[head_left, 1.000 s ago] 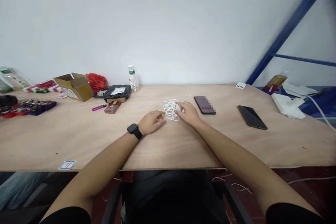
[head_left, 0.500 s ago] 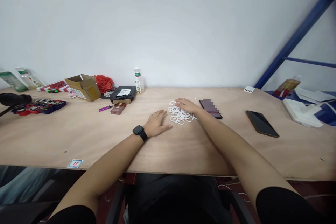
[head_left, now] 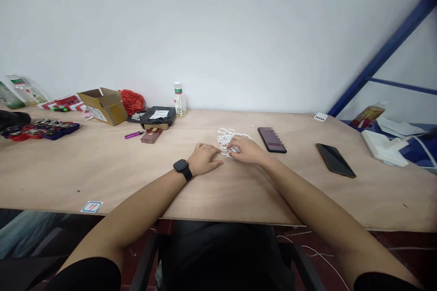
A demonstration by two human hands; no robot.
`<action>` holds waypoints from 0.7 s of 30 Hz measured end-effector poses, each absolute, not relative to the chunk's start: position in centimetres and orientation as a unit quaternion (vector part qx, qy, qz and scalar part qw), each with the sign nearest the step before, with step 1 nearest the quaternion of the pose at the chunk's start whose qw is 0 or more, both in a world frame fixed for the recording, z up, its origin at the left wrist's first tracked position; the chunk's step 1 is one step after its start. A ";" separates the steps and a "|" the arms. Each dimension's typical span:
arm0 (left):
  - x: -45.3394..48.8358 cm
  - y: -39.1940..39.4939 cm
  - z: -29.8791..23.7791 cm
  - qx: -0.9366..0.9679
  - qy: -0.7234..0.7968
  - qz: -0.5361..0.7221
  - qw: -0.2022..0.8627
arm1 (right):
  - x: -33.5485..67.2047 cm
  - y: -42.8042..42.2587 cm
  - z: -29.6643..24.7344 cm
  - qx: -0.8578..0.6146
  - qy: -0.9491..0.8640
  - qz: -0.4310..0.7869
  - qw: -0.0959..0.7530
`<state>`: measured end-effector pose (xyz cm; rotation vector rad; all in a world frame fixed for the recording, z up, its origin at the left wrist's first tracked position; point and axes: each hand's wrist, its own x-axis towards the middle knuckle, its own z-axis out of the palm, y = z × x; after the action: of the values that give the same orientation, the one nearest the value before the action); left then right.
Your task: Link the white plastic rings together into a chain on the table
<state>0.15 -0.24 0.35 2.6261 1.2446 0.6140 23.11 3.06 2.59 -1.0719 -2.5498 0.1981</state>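
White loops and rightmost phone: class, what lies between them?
In the head view: the other phone, and, nearer the white loops, the right hand.

On the table, the rings lie left of one phone, with another phone farther right. Farther left, the pack lies before the parcel, which sits between the box and the bottle.
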 end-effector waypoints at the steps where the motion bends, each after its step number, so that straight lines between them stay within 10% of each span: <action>1: 0.2 -0.3 0.4 0.882 0.412 0.211 0.087 | 23.3 2.6 2.4 -0.386 -0.905 0.063 0.165; 21: 0.0 -0.1 0.1 0.887 0.385 0.245 0.071 | 21.8 0.9 1.5 -0.364 -0.905 0.031 0.217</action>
<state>0.04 -0.12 0.12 2.6668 1.1568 0.7368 21.77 0.87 1.52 -1.0082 -2.5072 0.0863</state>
